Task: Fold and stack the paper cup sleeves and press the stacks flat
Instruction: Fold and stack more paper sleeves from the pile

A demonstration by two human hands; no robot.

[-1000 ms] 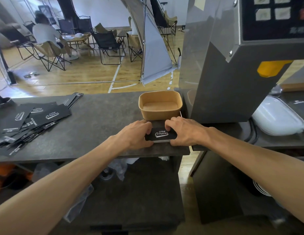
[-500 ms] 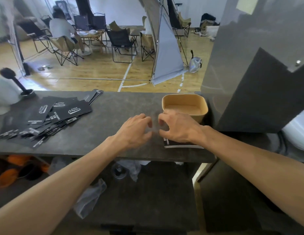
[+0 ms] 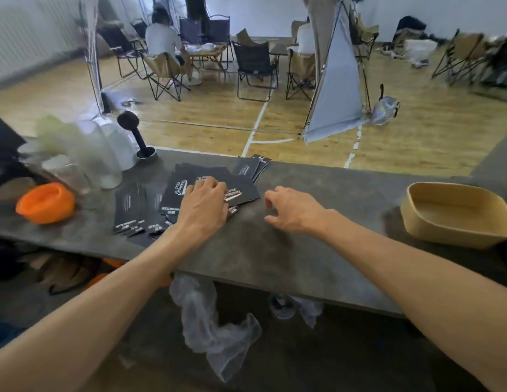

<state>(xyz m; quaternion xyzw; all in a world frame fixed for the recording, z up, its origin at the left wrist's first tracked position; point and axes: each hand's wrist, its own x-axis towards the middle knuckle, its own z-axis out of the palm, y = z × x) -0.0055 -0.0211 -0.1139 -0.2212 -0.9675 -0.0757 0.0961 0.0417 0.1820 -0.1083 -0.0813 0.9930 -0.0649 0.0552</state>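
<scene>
Left hand (image 3: 205,206) palm-down on loose pile of black paper cup sleeves (image 3: 178,193), fingers curled onto top sleeve; whether grip pinches it, cannot tell. Pile fanned over left-centre of dark bench (image 3: 317,250); overlapping, exact count unclear, more than ten. Small separate bunch of sleeves (image 3: 253,166) at far edge. Right hand (image 3: 294,212) just right of pile, over bare bench, fingers loosely curled, holding nothing. One tan paper bowl (image 3: 456,213) far right. One orange object (image 3: 45,202) far left.
</scene>
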